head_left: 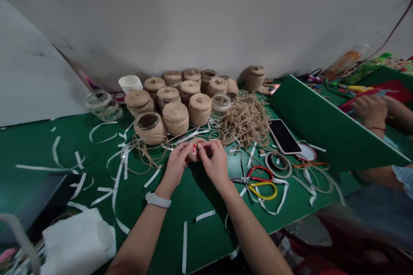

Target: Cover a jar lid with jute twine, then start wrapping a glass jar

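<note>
Near the middle of the table, my left hand [177,161] and my right hand [215,161] are closed on a small jar lid [195,151]. Red and white markings show on its top, and a tan edge runs round it. My fingers and thumbs pinch it from both sides and hide part of it. Just beyond my hands stands an open twine-wrapped jar [150,131], beside a lidded twine-wrapped jar [176,118]. A loose heap of jute twine [248,118] lies past my right hand. Scissors [258,181] with red and yellow handles rest right of my right wrist.
Several wrapped jars stand along the wall, with glass jars [105,105] and paper cups [130,83] nearby. A phone [284,136], tape rolls [278,164] and white strips [120,200] lie about. Behind a green divider [329,124], another person's hands [369,109] work.
</note>
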`<state>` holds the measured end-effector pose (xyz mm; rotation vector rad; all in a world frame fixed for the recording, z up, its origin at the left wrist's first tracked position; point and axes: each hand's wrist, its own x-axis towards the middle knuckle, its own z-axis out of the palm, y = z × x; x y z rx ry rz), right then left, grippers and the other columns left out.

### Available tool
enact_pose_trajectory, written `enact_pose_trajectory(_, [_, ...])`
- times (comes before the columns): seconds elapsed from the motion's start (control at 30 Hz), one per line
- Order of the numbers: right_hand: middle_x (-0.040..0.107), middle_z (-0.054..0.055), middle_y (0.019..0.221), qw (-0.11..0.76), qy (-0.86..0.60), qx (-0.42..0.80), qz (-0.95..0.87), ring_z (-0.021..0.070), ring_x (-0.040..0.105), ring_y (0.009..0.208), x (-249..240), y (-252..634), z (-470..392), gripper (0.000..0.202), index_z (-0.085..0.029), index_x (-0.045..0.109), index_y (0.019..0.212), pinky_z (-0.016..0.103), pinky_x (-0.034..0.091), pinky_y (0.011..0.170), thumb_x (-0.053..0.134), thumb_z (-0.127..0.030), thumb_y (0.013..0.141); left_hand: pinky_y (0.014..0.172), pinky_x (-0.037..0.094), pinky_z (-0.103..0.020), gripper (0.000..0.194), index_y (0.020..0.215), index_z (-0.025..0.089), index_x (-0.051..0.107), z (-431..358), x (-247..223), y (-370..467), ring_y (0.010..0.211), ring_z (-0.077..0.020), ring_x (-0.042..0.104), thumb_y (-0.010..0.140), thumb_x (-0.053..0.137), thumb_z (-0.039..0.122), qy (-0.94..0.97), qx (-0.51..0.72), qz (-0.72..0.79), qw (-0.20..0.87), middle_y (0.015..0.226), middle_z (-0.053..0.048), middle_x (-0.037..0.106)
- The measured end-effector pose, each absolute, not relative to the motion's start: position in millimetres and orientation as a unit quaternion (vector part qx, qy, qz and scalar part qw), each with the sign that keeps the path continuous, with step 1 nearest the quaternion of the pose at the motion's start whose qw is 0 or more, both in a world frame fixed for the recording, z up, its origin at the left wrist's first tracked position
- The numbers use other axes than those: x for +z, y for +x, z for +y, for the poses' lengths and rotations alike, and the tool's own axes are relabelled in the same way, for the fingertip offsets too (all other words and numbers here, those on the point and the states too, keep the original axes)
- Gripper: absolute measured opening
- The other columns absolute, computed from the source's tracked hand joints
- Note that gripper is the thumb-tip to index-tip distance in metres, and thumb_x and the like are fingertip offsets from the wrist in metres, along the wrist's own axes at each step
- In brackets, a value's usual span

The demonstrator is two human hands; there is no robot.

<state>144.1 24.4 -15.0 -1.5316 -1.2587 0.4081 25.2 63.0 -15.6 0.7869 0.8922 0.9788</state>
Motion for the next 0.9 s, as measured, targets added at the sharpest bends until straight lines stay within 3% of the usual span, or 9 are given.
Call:
enact_pose_trajectory(0.17, [0.061, 0.004, 0.086, 0.522, -0.636, 0.17, -0.542, 0.0156, 0.059, 0.078, -17, 147, 23, 0.015, -0.019, 0.066, 0.085, 0.029, 0.048, 0.071, 0.058, -0.031, 0.091, 0.05, 0.043, -0.019, 0.033, 0.085, 0.014, 0.069, 62, -19, 27, 0.053, -0.0101, 0.057, 0.066, 0.082, 0.038, 0.393, 0.448, 0.424, 0.682, 0.062, 0.001, 0.067])
enact_pose_trajectory(0.33, [0.064, 0.007, 0.093, 0.469, -0.634, 0.086, -0.609, 0.0197, 0.057, 0.089, -17, 153, 20, 0.018, -0.02, 0.066, 0.097, 0.035, 0.046, 0.081, 0.055, -0.033, 0.093, 0.054, 0.045, -0.021, 0.033, 0.091, 0.013, 0.069, 61, -22, 28, 0.06, -0.0124, 0.061, 0.071, 0.076, 0.039, 0.411, 0.467, 0.44, 0.648, 0.073, -0.003, 0.071])
enact_pose_trajectory(0.47, [0.066, 0.006, 0.091, 0.427, -0.637, 0.007, -0.641, 0.0208, 0.055, 0.089, -15, 156, 18, 0.014, -0.019, 0.067, 0.096, 0.035, 0.042, 0.079, 0.058, -0.029, 0.092, 0.048, 0.039, -0.018, 0.031, 0.09, 0.014, 0.067, 61, -21, 27, 0.053, -0.009, 0.056, 0.073, 0.075, 0.04, 0.421, 0.473, 0.449, 0.631, 0.068, 0.0, 0.07])
enact_pose_trajectory(0.7, [0.066, 0.003, 0.085, 0.467, -0.636, 0.029, -0.613, 0.019, 0.055, 0.084, -14, 155, 17, 0.013, -0.02, 0.066, 0.088, 0.033, 0.04, 0.077, 0.057, -0.029, 0.093, 0.047, 0.037, -0.017, 0.031, 0.082, 0.016, 0.062, 58, -13, 27, 0.052, -0.0087, 0.056, 0.066, 0.079, 0.036, 0.402, 0.45, 0.432, 0.671, 0.064, 0.002, 0.068])
enact_pose_trajectory(0.9, [0.065, 0.003, 0.082, 0.478, -0.633, 0.044, -0.607, 0.0191, 0.055, 0.083, -14, 154, 17, 0.014, -0.02, 0.066, 0.087, 0.034, 0.04, 0.077, 0.057, -0.031, 0.092, 0.044, 0.033, -0.016, 0.031, 0.085, 0.017, 0.06, 58, -17, 24, 0.048, -0.008, 0.053, 0.069, 0.078, 0.037, 0.43, 0.437, 0.429, 0.664, 0.059, 0.003, 0.065])
